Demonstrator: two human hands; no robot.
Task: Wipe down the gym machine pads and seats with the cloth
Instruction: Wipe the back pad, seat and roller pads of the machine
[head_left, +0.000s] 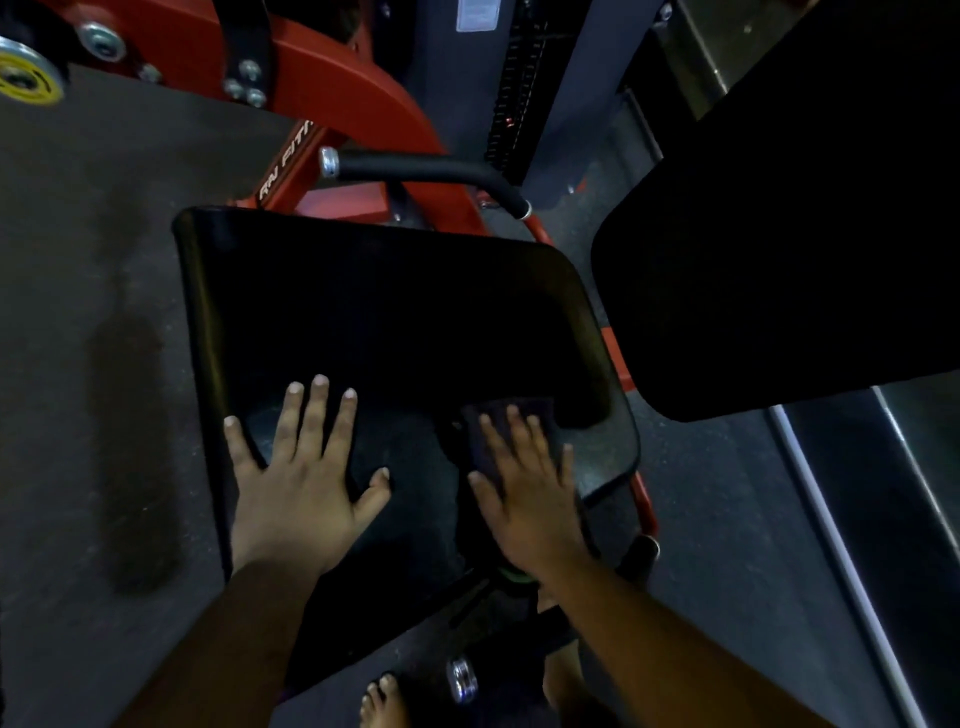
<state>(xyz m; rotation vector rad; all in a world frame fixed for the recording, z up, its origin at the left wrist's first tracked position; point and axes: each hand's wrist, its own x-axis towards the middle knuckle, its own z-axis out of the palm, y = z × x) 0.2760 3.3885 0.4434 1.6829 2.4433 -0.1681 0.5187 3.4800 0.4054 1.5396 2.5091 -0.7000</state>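
Dark cloth (511, 441) lies flat on the near right part of the black seat pad (384, 322), folded, mostly covered by the right hand (524, 483). Right hand pressed palm-down on it, fingers spread and straight, not curled around the cloth. Left hand (301, 467) flat on bare pad to the left of the cloth, fingers splayed, holding nothing; the two hands apart with a strip of pad between them. Pad surface looks dull and smeared near the hands, glossier toward the far edge.

Beyond the far edge: black padded handle bar (426, 169) with a metal end cap, and red machine frame (343, 88) with white lettering. Large black back pad (779, 234) at right, tilted, just beside the seat's far right corner. Yellow-rimmed weight plate (26, 73) far left. Dark rubber floor (78, 338) all around. Bare toes (382, 699) at near edge, below the seat.
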